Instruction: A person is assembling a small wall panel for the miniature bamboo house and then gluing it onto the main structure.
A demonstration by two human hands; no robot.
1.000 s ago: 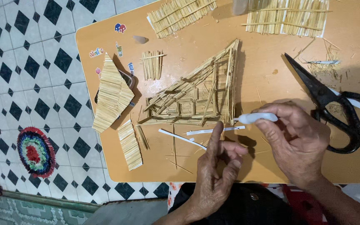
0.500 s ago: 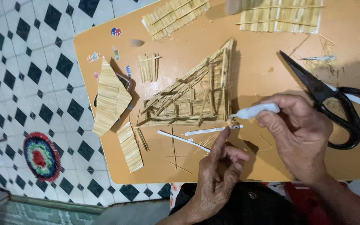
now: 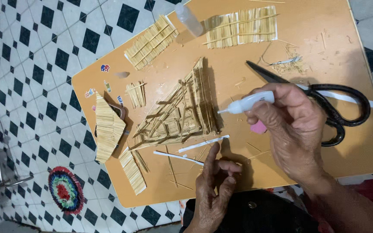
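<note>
Left hand (image 3: 214, 190): low at the table's near edge, index finger stretched up toward a white strip (image 3: 203, 144), other fingers curled in; it holds nothing, the fingertip just short of the strip.

Right hand (image 3: 296, 129): closed around a white glue bottle (image 3: 249, 102), nozzle pointing left toward the stick frame, tip close to its right edge but apart from it.

Between the hands: a second white strip (image 3: 178, 157), loose sticks, and a pink scrap (image 3: 259, 127) peeping out under the right hand.

Left of the glue tip: stick frame (image 3: 180, 113), a flat triangular lattice of thin straws lying on the orange table (image 3: 234, 51).

Behind the right hand: black scissors (image 3: 324, 101), partly covered by the knuckles, lying over a white band.

Left of the left hand: a short straw mat (image 3: 132, 170); beyond it a folded straw roof (image 3: 108, 127) over a small dark tin, and a little stick bundle (image 3: 135, 94).

Farthest: two flat straw panels (image 3: 152, 42) (image 3: 242, 29), a clear bottle (image 3: 189, 18) between them, straw clippings (image 3: 291, 64) to the right.

Beyond the table: black-and-white tiled floor, round coloured mat (image 3: 65, 190).

Change from half a second ago: the right hand has lifted the glue bottle up and away from the white strip; the left hand has slid down, off the strips.
</note>
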